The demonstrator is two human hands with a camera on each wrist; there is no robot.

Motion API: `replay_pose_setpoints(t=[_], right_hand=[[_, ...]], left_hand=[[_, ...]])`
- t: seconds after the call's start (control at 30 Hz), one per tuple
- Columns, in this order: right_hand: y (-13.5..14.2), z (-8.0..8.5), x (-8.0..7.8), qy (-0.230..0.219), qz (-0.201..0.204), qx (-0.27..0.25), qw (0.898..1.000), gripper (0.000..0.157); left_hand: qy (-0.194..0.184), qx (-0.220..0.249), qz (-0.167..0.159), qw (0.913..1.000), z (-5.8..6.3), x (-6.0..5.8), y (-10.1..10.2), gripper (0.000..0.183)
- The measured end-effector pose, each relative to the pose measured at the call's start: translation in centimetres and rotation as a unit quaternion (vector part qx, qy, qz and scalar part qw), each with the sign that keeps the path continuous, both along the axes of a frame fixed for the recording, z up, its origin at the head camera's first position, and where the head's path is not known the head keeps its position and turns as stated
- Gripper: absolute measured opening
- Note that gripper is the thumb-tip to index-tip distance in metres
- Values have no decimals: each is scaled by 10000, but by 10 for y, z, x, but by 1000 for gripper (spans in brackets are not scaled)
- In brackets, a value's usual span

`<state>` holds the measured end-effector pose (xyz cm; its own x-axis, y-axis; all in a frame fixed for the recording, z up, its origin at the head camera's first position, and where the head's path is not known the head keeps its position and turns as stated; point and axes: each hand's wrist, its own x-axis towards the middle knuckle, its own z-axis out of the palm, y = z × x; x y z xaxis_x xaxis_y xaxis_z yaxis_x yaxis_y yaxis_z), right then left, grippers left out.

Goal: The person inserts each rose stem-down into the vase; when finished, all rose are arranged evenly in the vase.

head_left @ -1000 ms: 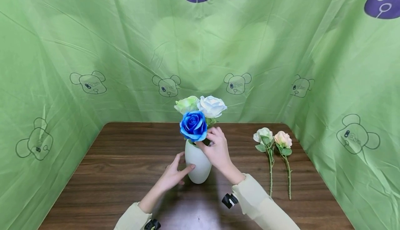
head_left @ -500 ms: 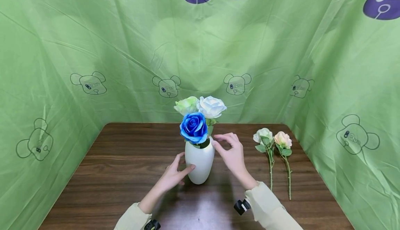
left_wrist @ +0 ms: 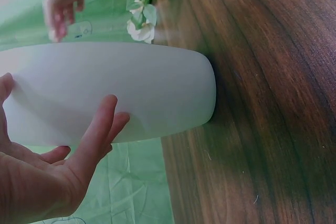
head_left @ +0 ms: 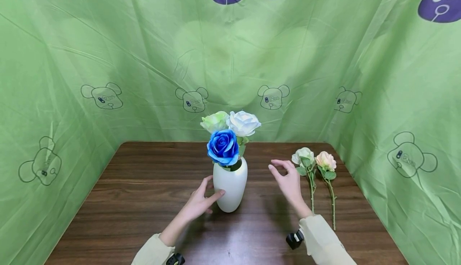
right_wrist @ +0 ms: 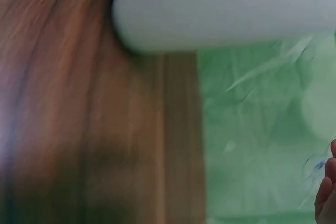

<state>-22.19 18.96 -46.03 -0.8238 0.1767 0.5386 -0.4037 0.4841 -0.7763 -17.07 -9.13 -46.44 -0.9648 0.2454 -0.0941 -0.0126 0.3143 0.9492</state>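
A white vase [head_left: 229, 187] stands upright on the table, holding a blue rose [head_left: 223, 147], a white rose [head_left: 243, 123] and a pale green rose [head_left: 215, 121]. My left hand [head_left: 198, 201] holds its left side, thumb across the front; in the left wrist view the fingers [left_wrist: 94, 135] are spread along the vase wall [left_wrist: 157, 87]. Right of the vase, my right hand [head_left: 289, 181] is in the air with nothing in it, fingers loosely bent. It is close to a whitish-green rose [head_left: 303, 157] lying on the table. Beside that lies a peach rose [head_left: 326, 161].
The brown wooden table [head_left: 151, 177] carries everything. Green printed cloth [head_left: 230, 69] surrounds it at the back and both sides. Both loose roses have their stems pointing toward the table's front edge.
My right hand has left the flowers at the vase mouth and moved right, toward the loose roses. The blue rose sits slightly lower. My left hand has stayed on the vase.
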Motion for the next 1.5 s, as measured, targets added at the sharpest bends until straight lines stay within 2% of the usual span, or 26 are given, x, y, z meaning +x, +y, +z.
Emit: replay_pose_setpoints(t=[0.2, 0.3, 0.53, 0.67, 0.83, 1.03, 1.13, 1.23, 1.33, 1.4, 1.5], right_hand=[[22, -31, 0, -555, -291, 75, 9980, 18], [32, -45, 0, -706, -474, 200, 9962, 20], [58, -70, -1, -1232, -1114, 459, 9850, 23], [73, -77, 0, -1499, -1434, 486, 9770, 26], [90, -82, 4, -2131, -1831, 554, 9581, 36], [108, -87, 10, -3030, -2223, 378, 9259, 51], [115, -89, 14, -3328, -2313, 342, 9136, 52], [119, -91, 17, -3531, -2288, 408, 9063, 49], [121, -91, 18, -3619, -2194, 506, 9046, 46], [121, -92, 18, -3517, -2130, 502, 9102, 45], [118, -92, 15, -3258, -1941, 342, 9247, 44]], left_hand=[[-13, 35, -11, 10000, 1, 1, 0, 68], [-27, 57, -39, 10000, 5, 2, 0, 67], [-40, 82, -98, 9999, 34, 15, 3, 64], [-38, -3, -92, 10000, 41, 18, 4, 63], [-31, 24, -84, 10000, 40, 18, 4, 63], [-48, 32, -109, 9999, 41, 18, 4, 64], [-37, 45, -109, 9999, 41, 18, 4, 64], [-21, 51, -105, 9999, 41, 18, 4, 63], [-16, 41, -95, 9999, 41, 18, 5, 64], [-13, 38, -92, 9999, 41, 18, 5, 64], [-13, 36, -89, 10000, 41, 18, 5, 64]])
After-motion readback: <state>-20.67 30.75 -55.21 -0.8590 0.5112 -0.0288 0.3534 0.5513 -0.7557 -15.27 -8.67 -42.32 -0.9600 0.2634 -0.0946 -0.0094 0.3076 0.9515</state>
